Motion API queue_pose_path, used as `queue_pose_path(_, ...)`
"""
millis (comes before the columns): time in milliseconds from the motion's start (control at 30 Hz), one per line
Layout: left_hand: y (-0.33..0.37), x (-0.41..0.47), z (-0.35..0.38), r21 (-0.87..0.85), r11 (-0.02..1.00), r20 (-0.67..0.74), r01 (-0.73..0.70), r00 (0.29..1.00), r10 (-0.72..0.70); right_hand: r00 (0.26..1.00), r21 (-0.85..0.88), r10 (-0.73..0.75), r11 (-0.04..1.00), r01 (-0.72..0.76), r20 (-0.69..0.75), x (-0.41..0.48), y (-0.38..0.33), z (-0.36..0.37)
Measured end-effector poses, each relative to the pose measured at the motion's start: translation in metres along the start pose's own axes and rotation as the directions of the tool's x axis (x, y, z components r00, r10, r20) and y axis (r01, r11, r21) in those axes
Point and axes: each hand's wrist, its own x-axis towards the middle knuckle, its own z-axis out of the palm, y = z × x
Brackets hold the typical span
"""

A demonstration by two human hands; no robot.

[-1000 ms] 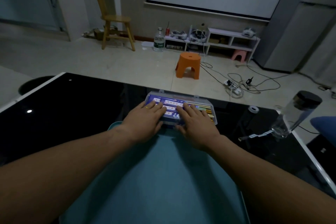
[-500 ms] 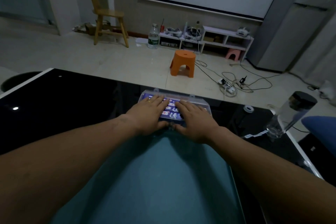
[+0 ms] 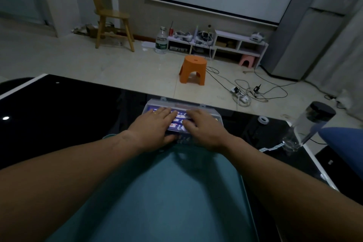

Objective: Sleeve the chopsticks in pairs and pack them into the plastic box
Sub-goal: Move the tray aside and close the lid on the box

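Hands: barely shifted vs. 1 s ago, both kept flat on lid; mostly the view swung.
Item: plastic box point(image 3: 177, 103), at far edge of teal mat point(image 3: 167, 192) on black table point(image 3: 68, 114); lid down, sleeved chopsticks point(image 3: 177, 121) seen thru it.
L hand point(image 3: 152, 126), R hand point(image 3: 204, 128): fingers straight, pressing lid, gripping nothing.
Step (est.): closing box; packing looks near done.
Next: prob. firm push at front latch.
Hidden: latches, box front, pair count; light too dim.
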Motion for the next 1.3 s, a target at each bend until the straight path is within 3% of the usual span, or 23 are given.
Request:
queue_pose_path(67, 0.001, 0.0, -0.002, -0.009, 1.0, 0.019, 0.007, 1.0, -0.007, 0.965, 0.214, 0.156, 0.971, -0.11, -0.21, 0.008, 0.006, -0.008)
queue_pose_path(133, 0.0, 0.0, -0.002, -0.023, 1.0, 0.034, 0.009, 0.999, -0.008, 0.851, 0.344, 0.4, 0.895, -0.283, -0.341, 0.022, 0.02, -0.018)
queue_pose_path(167, 0.001, -0.001, -0.003, -0.042, 0.999, 0.038, 0.014, 0.999, -0.012, 0.787, 0.411, 0.535, 0.821, -0.397, -0.308, 0.029, 0.028, -0.024)
queue_pose_path(233, 0.002, 0.0, -0.005, -0.064, 0.997, 0.029, 0.03, 0.999, -0.028, 0.698, 0.511, 0.711, 0.632, -0.583, -0.082, 0.038, 0.041, -0.032)
queue_pose_path(267, 0.003, 0.0, -0.005, -0.066, 0.997, 0.022, 0.037, 0.999, -0.035, 0.69, 0.533, 0.723, 0.57, -0.625, 0.037, 0.041, 0.045, -0.033)
queue_pose_path(333, 0.006, 0.001, -0.005, -0.066, 0.997, 0.022, 0.05, 0.999, -0.048, 0.698, 0.539, 0.705, 0.543, -0.644, 0.124, 0.045, 0.051, -0.035)
queue_pose_path(467, 0.005, 0.004, -0.006, -0.09, 0.993, 0.055, 0.075, 0.996, -0.07, 0.662, 0.616, 0.74, 0.467, -0.635, 0.121, 0.046, 0.059, -0.032)
queue_pose_path(567, 0.005, 0.002, -0.006, -0.072, 0.994, 0.042, 0.083, 0.996, -0.08, 0.687, 0.688, 0.716, 0.438, -0.579, 0.122, 0.04, 0.065, -0.032)
queue_pose_path(667, 0.003, -0.003, -0.006, -0.115, 0.988, -0.09, 0.107, 0.989, -0.118, 0.717, 0.727, 0.687, 0.435, -0.532, 0.113, 0.036, 0.069, -0.036)
queue_pose_path(733, 0.0, -0.003, -0.014, -0.256, 0.95, -0.246, 0.18, 0.938, -0.244, 0.727, 0.778, 0.675, 0.39, -0.492, 0.121, 0.029, 0.066, -0.048)
queue_pose_path(800, -0.007, -0.002, -0.03, -0.486, 0.829, -0.302, 0.276, 0.838, -0.455, 0.768, 0.811, 0.634, 0.402, -0.426, 0.089, 0.026, 0.067, -0.058)
queue_pose_path(900, -0.026, 0.009, -0.059, -0.739, 0.589, -0.189, 0.327, 0.739, -0.647, 0.83, 0.783, 0.557, 0.527, -0.33, -0.025, 0.022, 0.065, -0.074)
queue_pose_path(1000, -0.042, 0.025, -0.082, -0.685, 0.649, -0.188, 0.332, 0.78, -0.597, 0.868, 0.679, 0.487, 0.67, -0.302, -0.094, 0.017, 0.066, -0.086)
queue_pose_path(1167, -0.045, 0.055, -0.092, -0.648, 0.659, -0.004, 0.381, 0.864, -0.504, 0.882, 0.622, 0.461, 0.719, -0.31, -0.093, 0.014, 0.062, -0.098)
queue_pose_path(1300, -0.046, 0.046, -0.092, -0.53, 0.797, -0.119, 0.291, 0.905, -0.409, 0.901, 0.48, 0.401, 0.831, -0.282, -0.164, -0.003, 0.054, -0.099)
